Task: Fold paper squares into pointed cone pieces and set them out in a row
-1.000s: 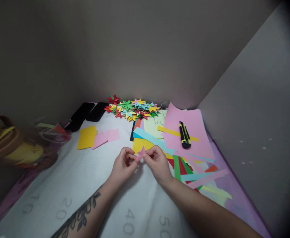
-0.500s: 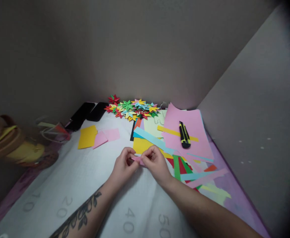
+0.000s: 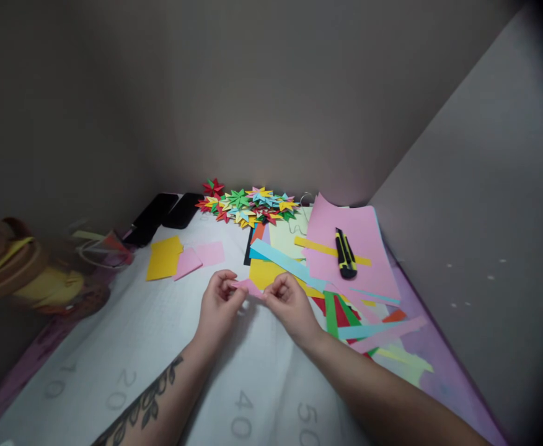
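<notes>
Between my two hands a small piece of pink paper (image 3: 251, 287) is held just above the white sheet on the table. It looks folded, with a pointed shape. My left hand (image 3: 221, 303) pinches its left end between thumb and fingers. The right end is pinched by my right hand (image 3: 290, 305), fingers curled together. Farther left lie yellow paper squares (image 3: 163, 257) and pink paper squares (image 3: 188, 262). Just beyond my right hand lies a yellow sheet (image 3: 266, 272) with a light blue strip (image 3: 290, 262) across it.
A heap of colourful folded paper stars (image 3: 248, 204) lies along the back wall. A box cutter (image 3: 346, 254) rests on pink sheets (image 3: 369, 229) at the right. Loose paper strips (image 3: 369, 331) spread near my right forearm. Two black phones (image 3: 183, 210) and a basket (image 3: 25, 266) are at the left.
My left hand has moved left and slightly up, away from my right hand. More of the pink paper now shows between them. My right hand has barely moved.
</notes>
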`<act>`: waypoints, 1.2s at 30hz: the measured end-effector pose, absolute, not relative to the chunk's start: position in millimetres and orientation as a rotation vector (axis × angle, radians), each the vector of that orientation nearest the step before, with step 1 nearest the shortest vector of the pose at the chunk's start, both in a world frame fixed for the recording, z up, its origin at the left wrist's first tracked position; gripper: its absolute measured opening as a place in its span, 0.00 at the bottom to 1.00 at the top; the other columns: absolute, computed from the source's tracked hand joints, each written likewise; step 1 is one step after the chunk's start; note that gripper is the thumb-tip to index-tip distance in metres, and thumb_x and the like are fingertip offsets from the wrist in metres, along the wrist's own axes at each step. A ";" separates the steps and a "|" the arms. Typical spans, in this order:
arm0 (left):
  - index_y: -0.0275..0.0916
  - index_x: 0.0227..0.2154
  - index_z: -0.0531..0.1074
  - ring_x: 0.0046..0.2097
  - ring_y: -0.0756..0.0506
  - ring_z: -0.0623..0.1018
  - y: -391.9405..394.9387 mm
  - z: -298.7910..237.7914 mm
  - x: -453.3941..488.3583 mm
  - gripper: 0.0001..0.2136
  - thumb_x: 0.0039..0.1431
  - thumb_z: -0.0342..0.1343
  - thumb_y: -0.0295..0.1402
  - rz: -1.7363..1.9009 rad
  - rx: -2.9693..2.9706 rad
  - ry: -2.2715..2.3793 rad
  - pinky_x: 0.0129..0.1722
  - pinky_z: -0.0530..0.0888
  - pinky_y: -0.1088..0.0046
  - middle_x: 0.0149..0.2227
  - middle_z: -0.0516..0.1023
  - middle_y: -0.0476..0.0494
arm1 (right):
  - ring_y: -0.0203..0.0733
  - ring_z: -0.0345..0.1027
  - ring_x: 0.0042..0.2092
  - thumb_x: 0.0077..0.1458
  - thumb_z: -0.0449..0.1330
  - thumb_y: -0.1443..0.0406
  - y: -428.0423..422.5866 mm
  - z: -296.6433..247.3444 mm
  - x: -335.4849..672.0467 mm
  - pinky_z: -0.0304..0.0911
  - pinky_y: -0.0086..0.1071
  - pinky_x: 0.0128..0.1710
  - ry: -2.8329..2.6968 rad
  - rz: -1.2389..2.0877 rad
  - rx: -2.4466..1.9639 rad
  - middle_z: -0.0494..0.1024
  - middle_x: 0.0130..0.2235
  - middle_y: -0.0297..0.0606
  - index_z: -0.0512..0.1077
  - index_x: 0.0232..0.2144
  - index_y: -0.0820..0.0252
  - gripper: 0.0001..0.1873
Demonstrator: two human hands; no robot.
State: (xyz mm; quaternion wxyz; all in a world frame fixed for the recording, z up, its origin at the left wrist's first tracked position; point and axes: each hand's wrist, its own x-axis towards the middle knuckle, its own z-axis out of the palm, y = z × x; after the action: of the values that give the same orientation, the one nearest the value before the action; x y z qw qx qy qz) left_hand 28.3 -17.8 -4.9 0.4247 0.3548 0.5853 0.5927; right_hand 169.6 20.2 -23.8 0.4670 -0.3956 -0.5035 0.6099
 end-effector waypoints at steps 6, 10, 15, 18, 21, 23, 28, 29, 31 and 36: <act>0.39 0.39 0.66 0.27 0.53 0.70 -15.2 -10.1 21.5 0.15 0.50 0.61 0.34 1.516 0.792 1.505 0.26 0.65 0.81 0.27 0.73 0.53 | 0.32 0.60 0.27 0.47 0.60 0.67 21.4 -27.4 170.0 0.56 0.26 0.28 -1.247 1.495 -0.955 0.66 0.26 0.26 0.60 0.33 0.56 0.11; 0.37 0.41 0.69 0.29 0.51 0.73 -15.7 -9.4 21.7 0.14 0.52 0.59 0.36 1.398 0.860 1.547 0.26 0.67 0.80 0.28 0.76 0.48 | 0.36 0.65 0.34 0.48 0.58 0.70 19.8 -29.9 171.0 0.62 0.29 0.34 -1.362 1.305 -0.948 0.68 0.34 0.33 0.63 0.37 0.55 0.12; 0.34 0.37 0.75 0.30 0.50 0.73 -18.2 -6.3 27.1 0.14 0.55 0.54 0.40 1.248 1.021 1.567 0.27 0.68 0.78 0.29 0.77 0.45 | 0.40 0.66 0.43 0.47 0.56 0.74 17.8 -28.8 172.5 0.64 0.31 0.36 -1.599 1.064 -0.917 0.68 0.45 0.39 0.65 0.42 0.54 0.18; 0.34 0.38 0.76 0.30 0.49 0.73 -18.8 -6.6 29.2 0.15 0.55 0.54 0.40 1.181 1.060 1.538 0.26 0.69 0.78 0.31 0.78 0.44 | 0.41 0.66 0.46 0.48 0.55 0.74 17.5 -29.2 172.6 0.64 0.32 0.37 -1.659 1.042 -0.924 0.69 0.45 0.39 0.66 0.42 0.55 0.18; 0.35 0.35 0.76 0.28 0.50 0.72 -19.6 -7.5 29.9 0.13 0.56 0.53 0.39 1.143 1.117 1.528 0.27 0.69 0.77 0.29 0.77 0.45 | 0.41 0.68 0.44 0.49 0.55 0.73 17.9 -31.3 173.3 0.64 0.34 0.42 -1.646 1.095 -0.976 0.73 0.42 0.37 0.67 0.42 0.55 0.17; 0.35 0.32 0.75 0.27 0.51 0.71 -20.4 -7.7 29.9 0.12 0.56 0.52 0.39 1.119 1.166 1.537 0.27 0.68 0.77 0.27 0.76 0.47 | 0.40 0.69 0.41 0.51 0.55 0.71 18.7 -31.9 174.2 0.64 0.33 0.41 -1.581 1.169 -1.001 0.74 0.39 0.36 0.68 0.41 0.56 0.14; 0.36 0.35 0.75 0.29 0.49 0.72 -21.3 -6.9 29.1 0.12 0.56 0.53 0.38 1.122 1.211 1.534 0.27 0.69 0.77 0.28 0.76 0.46 | 0.37 0.67 0.32 0.56 0.55 0.62 21.7 -23.9 176.7 0.62 0.29 0.32 -1.429 1.382 -0.992 0.73 0.29 0.33 0.70 0.29 0.59 0.08; 0.36 0.37 0.75 0.29 0.49 0.73 -21.2 -6.5 28.9 0.12 0.56 0.53 0.38 1.144 1.195 1.536 0.27 0.69 0.77 0.30 0.77 0.46 | 0.36 0.66 0.30 0.57 0.54 0.61 22.0 -21.4 177.0 0.61 0.29 0.31 -1.428 1.400 -0.993 0.72 0.27 0.33 0.69 0.27 0.59 0.10; 0.36 0.39 0.75 0.28 0.50 0.72 -20.7 -5.7 28.3 0.13 0.55 0.54 0.38 1.204 1.155 1.552 0.27 0.69 0.76 0.33 0.78 0.45 | 0.36 0.64 0.29 0.57 0.54 0.60 22.2 -17.4 177.3 0.59 0.28 0.30 -1.456 1.397 -1.000 0.71 0.25 0.32 0.69 0.24 0.60 0.12; 0.39 0.33 0.78 0.30 0.48 0.74 -19.8 -5.1 25.8 0.08 0.53 0.56 0.34 1.259 1.190 1.568 0.31 0.71 0.74 0.32 0.79 0.46 | 0.36 0.64 0.31 0.54 0.56 0.63 22.2 -20.2 175.9 0.60 0.29 0.31 -1.465 1.380 -0.977 0.71 0.27 0.32 0.70 0.27 0.59 0.07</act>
State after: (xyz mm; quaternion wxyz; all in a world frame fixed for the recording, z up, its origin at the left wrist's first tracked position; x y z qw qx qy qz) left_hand 25.8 -19.8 -5.1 0.3917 0.4685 0.6175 0.4958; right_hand 175.9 22.2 -20.2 0.4370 -0.3928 -0.5889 0.5549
